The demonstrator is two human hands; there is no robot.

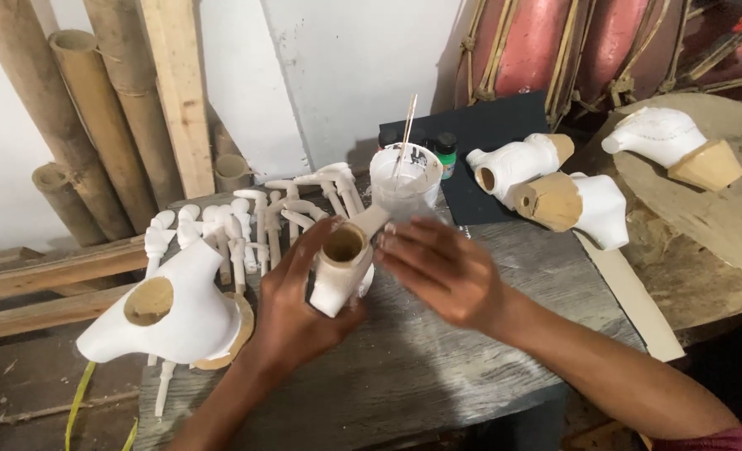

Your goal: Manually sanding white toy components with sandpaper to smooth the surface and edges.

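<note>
Hollow white-painted wooden piece (340,267), centre of grey plank table (438,367), gripped upright by left hand (291,313), fingers curled round its base, open end up for access. Right hand (442,271) alongside, blurred, fingers pressed together at its rim. Paint tub with stick (404,175) just beyond, within reach. White limb parts (245,217) laid out far left, apparently drying.

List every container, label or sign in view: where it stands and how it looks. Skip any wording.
Plastic tub: behind the hands on the grey board, round, translucent white, dark markings at its rim, a thin stick standing in it.
Small bottle: right of the tub, against the black sheet, green cap, dark body.
No signs or screens.
</note>
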